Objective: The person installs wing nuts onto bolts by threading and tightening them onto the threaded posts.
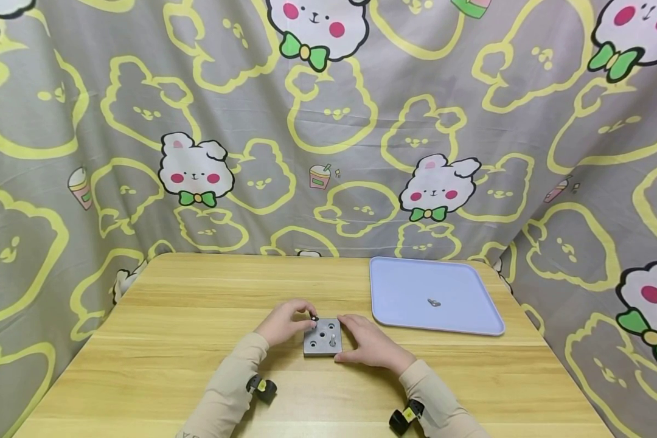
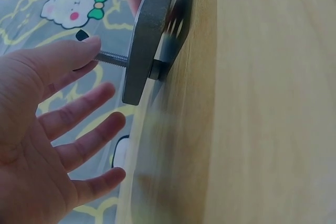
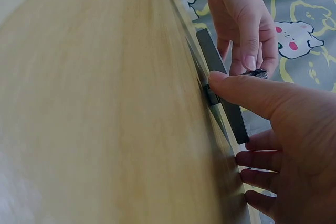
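Note:
A square grey metal plate (image 1: 322, 348) with several holes lies on the table, raised on short feet in the left wrist view. My left hand (image 1: 285, 322) pinches the black-headed screw (image 2: 113, 59) between thumb and index finger; its threaded shaft stands upright at the plate's far left corner. The other left fingers are spread. My right hand (image 1: 373, 344) grips the plate's right side, with the thumb on the near edge and a finger at the far corner. Another bolt (image 1: 333, 340) stands upright near the plate's right edge.
A light blue tray (image 1: 410, 322) lies at the back right of the wooden table (image 1: 197, 292), holding a few small metal pieces (image 1: 434, 302). Behind the table hangs a patterned grey curtain (image 1: 263, 237). Each wrist wears a black camera.

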Motion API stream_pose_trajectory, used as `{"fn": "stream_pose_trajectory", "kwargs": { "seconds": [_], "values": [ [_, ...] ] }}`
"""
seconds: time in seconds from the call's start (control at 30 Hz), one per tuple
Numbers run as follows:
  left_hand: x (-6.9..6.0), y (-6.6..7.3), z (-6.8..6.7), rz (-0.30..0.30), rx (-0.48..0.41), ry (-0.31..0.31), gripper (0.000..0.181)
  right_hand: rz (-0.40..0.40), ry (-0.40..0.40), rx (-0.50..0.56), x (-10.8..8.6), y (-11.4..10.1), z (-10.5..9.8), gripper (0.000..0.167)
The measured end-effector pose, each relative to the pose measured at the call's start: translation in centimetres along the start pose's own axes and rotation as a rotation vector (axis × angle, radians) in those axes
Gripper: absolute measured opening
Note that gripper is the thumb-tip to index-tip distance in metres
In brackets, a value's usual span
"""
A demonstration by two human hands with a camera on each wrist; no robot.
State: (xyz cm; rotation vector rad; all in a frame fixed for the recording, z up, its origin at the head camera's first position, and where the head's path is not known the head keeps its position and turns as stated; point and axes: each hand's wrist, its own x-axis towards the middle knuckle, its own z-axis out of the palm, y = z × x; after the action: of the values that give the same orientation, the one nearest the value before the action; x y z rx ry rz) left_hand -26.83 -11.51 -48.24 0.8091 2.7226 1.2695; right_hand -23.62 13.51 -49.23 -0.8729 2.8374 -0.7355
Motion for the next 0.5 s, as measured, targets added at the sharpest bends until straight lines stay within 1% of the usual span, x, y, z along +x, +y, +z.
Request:
{"fn": "stream_pose_trajectory", "kwargs": {
  "seconds": [0.13,0.2,0.27,0.37,0.43,0.5],
  "values": [
    [0.0,0.0,0.1,0.01,0.005,0.005,0.013,-0.002,0.004,0.006,0.0,-0.1,-0.1,0.093],
    [-0.1,0.2,0.0,0.004,0.0,0.007,0.016,-0.003,0.004,0.007,0.0,-0.1,-0.1,0.093],
    [-0.1,0.4,0.0,-0.007,-0.009,0.008,0.021,-0.002,0.002,0.005,0.0,-0.1,-0.1,0.093],
    [-0.2,0.8,0.0,-0.042,-0.007,0.016,0.029,0.002,-0.004,-0.001,0.0,0.0,-0.1,0.093],
    [-0.3,1.2,-0.1,-0.073,0.038,0.034,0.034,0.004,-0.006,0.0,0.0,-0.1,-0.1,0.093],
    [-0.3,1.9,-0.2,-0.091,0.121,0.067,0.039,0.008,-0.009,0.0,0.0,0.0,-0.1,0.093]
  ]
}}
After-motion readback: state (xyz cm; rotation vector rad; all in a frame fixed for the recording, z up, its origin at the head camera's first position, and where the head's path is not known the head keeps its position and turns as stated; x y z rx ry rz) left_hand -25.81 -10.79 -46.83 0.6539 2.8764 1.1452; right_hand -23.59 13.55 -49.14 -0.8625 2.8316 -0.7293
